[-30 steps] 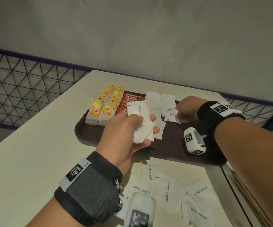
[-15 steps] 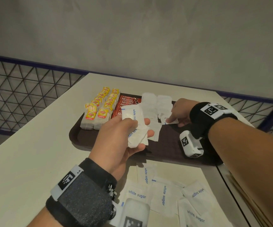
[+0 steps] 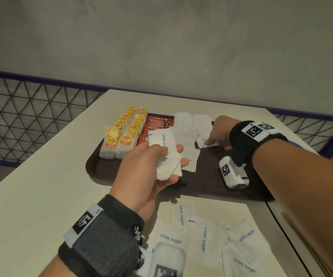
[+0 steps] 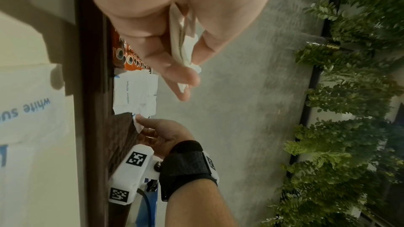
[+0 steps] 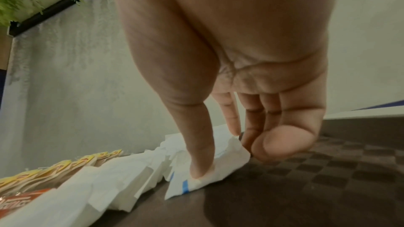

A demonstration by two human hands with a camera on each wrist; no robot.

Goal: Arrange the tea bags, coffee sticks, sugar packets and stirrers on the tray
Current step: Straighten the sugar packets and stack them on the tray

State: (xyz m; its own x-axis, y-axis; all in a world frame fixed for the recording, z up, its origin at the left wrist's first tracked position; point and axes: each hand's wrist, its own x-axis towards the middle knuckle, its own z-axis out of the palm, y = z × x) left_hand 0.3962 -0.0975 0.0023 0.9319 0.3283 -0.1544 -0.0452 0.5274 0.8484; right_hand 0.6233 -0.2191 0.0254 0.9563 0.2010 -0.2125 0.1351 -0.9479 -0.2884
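Brown tray point(image 3: 101, 172) on cream table point(image 3: 41, 186); grey wall point(image 3: 161, 47) behind.

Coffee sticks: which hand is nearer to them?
Left. The left hand, gripping sugar packets, hovers just in front of the coffee sticks. The right hand is farther right, past the sugar rows, pressing a packet.
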